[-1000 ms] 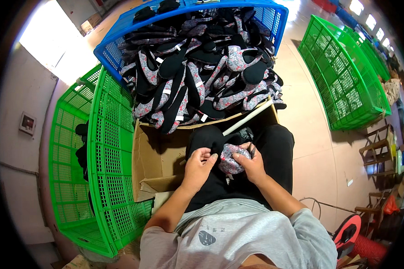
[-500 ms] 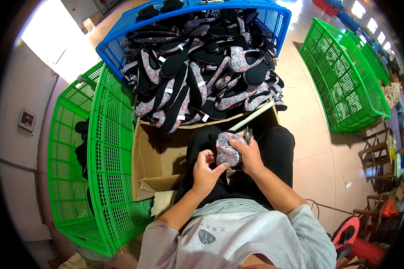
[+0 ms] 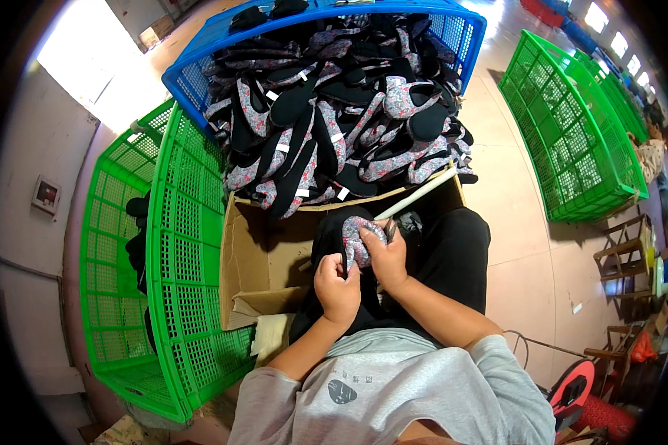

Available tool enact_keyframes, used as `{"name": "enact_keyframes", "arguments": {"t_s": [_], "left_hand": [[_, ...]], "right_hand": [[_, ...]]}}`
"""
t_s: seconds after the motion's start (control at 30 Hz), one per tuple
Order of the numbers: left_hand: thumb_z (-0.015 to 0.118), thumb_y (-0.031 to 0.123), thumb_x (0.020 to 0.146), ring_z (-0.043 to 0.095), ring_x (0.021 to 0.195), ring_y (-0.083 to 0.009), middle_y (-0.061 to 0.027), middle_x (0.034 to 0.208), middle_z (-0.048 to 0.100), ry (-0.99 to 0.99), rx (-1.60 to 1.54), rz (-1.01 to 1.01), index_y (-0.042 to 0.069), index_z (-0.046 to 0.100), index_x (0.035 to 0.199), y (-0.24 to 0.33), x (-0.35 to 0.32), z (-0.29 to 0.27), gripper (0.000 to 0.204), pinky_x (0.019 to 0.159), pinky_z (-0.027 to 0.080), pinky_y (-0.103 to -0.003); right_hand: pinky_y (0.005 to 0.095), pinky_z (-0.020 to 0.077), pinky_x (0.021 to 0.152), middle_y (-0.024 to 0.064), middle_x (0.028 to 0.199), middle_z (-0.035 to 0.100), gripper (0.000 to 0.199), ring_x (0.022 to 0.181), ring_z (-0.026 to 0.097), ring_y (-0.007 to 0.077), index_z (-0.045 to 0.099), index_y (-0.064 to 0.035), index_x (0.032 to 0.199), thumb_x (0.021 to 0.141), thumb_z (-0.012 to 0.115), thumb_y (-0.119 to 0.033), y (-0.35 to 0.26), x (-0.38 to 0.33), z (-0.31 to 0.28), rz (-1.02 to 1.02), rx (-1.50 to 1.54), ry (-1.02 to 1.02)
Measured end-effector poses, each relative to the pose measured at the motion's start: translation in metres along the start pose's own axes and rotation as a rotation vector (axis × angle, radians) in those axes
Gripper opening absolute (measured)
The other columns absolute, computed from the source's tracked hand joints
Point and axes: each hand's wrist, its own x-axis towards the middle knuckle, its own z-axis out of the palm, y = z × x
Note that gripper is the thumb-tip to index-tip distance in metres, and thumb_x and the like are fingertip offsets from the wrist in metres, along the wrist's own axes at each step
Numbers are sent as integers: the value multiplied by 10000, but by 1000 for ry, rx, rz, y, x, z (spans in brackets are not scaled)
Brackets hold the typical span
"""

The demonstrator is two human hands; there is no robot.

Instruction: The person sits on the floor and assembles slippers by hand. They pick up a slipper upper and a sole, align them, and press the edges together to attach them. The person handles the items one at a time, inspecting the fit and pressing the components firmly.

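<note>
Both hands meet over the lap: the left hand (image 3: 336, 287) pinches the near edge of a grey floral fabric shoe upper (image 3: 358, 239), while the right hand (image 3: 385, 258) closes around its right side. Far beyond stands a blue plastic crate (image 3: 193, 78) heaped with similar pieces; an open brown cardboard box (image 3: 246, 256) sits left.

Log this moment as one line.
left hand: grips patterned shoe upper | right hand: grips same upper, over lap | ahead: blue crate of uppers | left: green crate
</note>
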Motion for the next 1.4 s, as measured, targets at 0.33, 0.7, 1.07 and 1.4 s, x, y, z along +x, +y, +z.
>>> {"name": "enact_keyframes", "arguments": {"t_s": [0.33,0.7,1.07,1.4], "left_hand": [[579,-81,627,463,710,-353,-139,749,457,64,304,564,40,491,767,12,52,-25,205,641,367,-444],[804,242,713,551,982,-322,-128,1052,583,-390,297,348,102,681,1154,42,61,-36,479,871,449,-412],[814,190,681,531,1064,-381,-205,1170,562,-309,371,545,99,713,1104,28,50,-39,445,899,464,-449],[789,170,741,499,1094,-417,-228,1205,535,-276,425,633,71,685,1138,7,58,-17,422,937,443,-468]], "right_hand": [[268,466,665,40,792,603,201,711,530,90,584,-6,1002,962,610,-201,-18,-25,-9,-36,-163,-228],[198,286,414,-36,764,564,168,524,430,33,556,-133,1031,980,609,-283,-48,-2,-22,588,198,-357],[288,511,808,106,1032,678,345,881,648,179,617,9,1156,883,708,-181,-59,37,-65,-60,-483,-346],[370,450,799,152,856,573,233,852,558,286,549,-18,965,740,602,-45,-10,44,-69,65,-600,-569]]}}
